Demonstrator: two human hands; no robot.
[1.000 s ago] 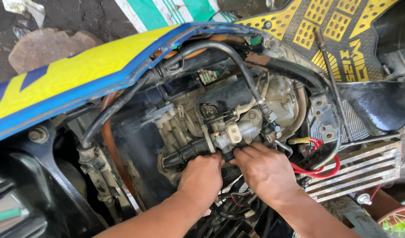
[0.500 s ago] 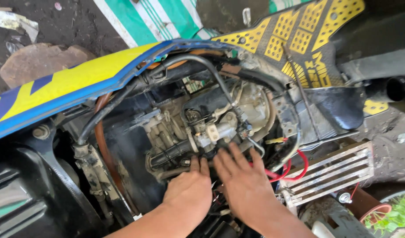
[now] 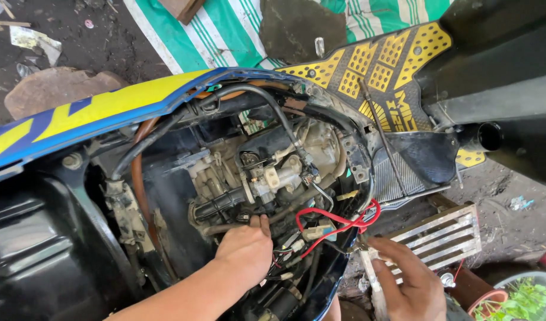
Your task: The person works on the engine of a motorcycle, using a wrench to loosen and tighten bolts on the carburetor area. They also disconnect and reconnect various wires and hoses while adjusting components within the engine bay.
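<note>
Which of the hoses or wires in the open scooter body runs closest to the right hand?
The red wire, looping just above the right hand. The black hose and brown hose run higher up and farther left.

Dirt ground [image 3: 65, 24], green striped tarp [image 3: 225, 30], flat stone [image 3: 53, 89], daylight.

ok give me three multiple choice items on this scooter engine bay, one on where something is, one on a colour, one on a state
1. Where does the left hand rest?
A. on the yellow footboard mat
B. in the engine bay, under the carburetor
C. on the plant pot

2. What colour is the looped wire?
A. red
B. green
C. white

3. What state is the right hand in?
A. gripping the black hose
B. closed in a fist
C. open, fingers by the bay's edge, holding nothing clearly

Answers: 1 B, its thumb points up just below the carburetor. 2 A, it shows bright red. 3 C, the fingers are spread near the metal grille.
</note>
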